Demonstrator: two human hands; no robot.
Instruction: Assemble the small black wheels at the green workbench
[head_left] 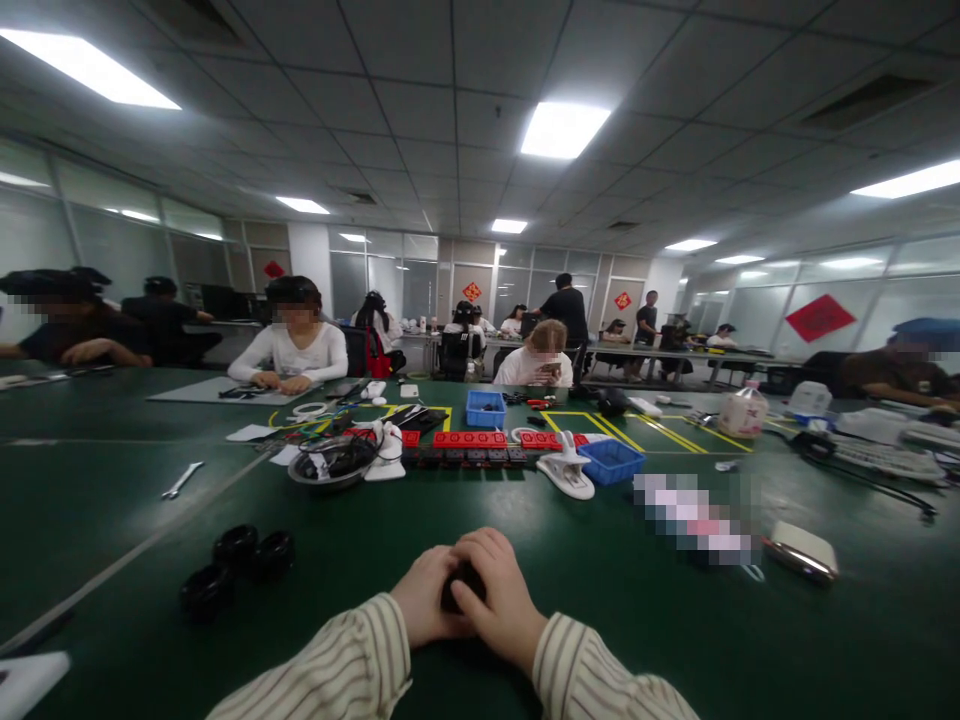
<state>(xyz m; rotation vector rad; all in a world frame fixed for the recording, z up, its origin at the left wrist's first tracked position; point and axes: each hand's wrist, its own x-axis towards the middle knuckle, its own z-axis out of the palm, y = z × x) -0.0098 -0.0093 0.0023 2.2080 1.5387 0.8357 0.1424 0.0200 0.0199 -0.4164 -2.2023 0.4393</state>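
My left hand [421,598] and my right hand [496,597] rest together on the green table [660,620] near its front edge, both in striped sleeves. Their fingers close around a small black part [459,585], mostly hidden between them. To the left lie three black round parts [238,565] on the table, apart from my hands. Further back sits a row of red and black blocks [471,447].
Two blue bins [486,408] [612,461], a dark tray of cables [335,460], a white clip [568,473] and a wrench [181,481] lie mid-table. A white and gold case [802,550] sits right. Several people sit across and at the sides.
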